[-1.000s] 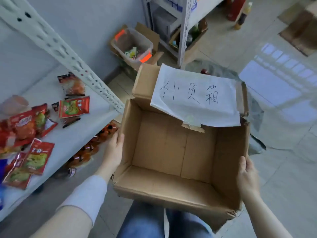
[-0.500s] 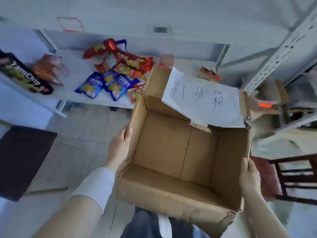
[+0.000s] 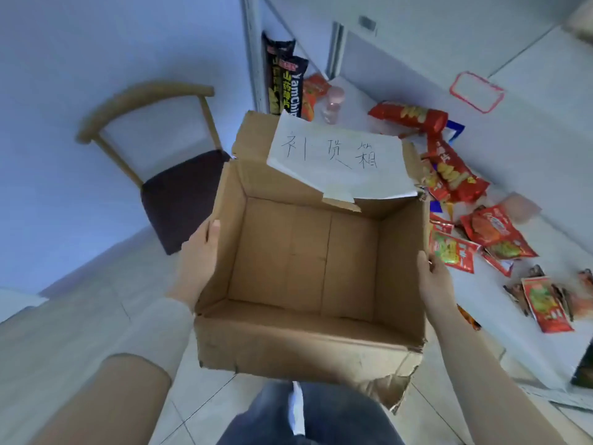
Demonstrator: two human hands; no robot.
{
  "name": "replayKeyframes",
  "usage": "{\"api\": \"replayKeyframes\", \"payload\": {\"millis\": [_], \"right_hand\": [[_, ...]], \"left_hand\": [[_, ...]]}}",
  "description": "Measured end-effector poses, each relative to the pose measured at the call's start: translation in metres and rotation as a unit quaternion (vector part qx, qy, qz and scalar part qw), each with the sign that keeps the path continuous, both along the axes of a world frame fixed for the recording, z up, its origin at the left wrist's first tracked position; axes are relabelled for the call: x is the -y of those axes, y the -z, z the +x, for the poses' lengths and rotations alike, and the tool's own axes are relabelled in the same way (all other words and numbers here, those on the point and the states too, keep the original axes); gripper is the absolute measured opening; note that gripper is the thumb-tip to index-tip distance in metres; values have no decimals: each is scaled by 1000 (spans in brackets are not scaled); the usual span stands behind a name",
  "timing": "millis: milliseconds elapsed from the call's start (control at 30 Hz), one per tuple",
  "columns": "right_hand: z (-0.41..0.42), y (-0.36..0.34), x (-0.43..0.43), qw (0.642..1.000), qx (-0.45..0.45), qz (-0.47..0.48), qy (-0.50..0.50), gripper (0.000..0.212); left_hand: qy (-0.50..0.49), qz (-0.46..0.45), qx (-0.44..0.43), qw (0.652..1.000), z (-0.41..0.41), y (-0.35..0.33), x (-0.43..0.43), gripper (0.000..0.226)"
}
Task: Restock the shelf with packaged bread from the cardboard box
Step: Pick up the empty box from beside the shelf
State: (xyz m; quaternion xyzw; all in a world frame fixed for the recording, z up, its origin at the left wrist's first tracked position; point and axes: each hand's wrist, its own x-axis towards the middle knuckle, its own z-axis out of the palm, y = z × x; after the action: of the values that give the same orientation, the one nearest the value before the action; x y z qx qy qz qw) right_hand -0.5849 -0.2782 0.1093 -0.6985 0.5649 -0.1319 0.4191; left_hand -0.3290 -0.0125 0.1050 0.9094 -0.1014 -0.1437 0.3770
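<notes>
1. The left grip holds the left wall of the cardboard box. The right grip holds the right wall.
2. The box is upright and open-topped, and its near right corner is torn.
3. The shelf, which carries snack packets, lies just beside the box's right edge.
4. A chair stands to the left, with floor between it and the box.

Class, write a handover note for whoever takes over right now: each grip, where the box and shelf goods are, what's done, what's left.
Left grip holds the cardboard box by its left wall; right grip holds the right wall.
The box is held up beside the shelf, empty inside.
Snack packets lie on the shelf; whether any is bread, I cannot tell.
Left: probably only putting the box down.
</notes>
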Motion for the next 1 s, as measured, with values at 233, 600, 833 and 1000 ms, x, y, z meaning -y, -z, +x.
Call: {"api": "replayKeyframes", "payload": {"millis": [233,600,833,1000], "right_hand": [[176,10,29,985,32,5,-172,40],[445,45,27,955,3,4,-295,43],[573,106,22,948,-27,27,-316,48],[622,148,28,932,-54,18,-359,40]], "left_hand": [[-160,10,-26,987,88,8,-35,50],[-309,-29,-11,951,244,49,-72,41],[-350,-17,-38,936,340,117,-73,44],[-379,-28,-86,921,374,169,-68,42]]}}
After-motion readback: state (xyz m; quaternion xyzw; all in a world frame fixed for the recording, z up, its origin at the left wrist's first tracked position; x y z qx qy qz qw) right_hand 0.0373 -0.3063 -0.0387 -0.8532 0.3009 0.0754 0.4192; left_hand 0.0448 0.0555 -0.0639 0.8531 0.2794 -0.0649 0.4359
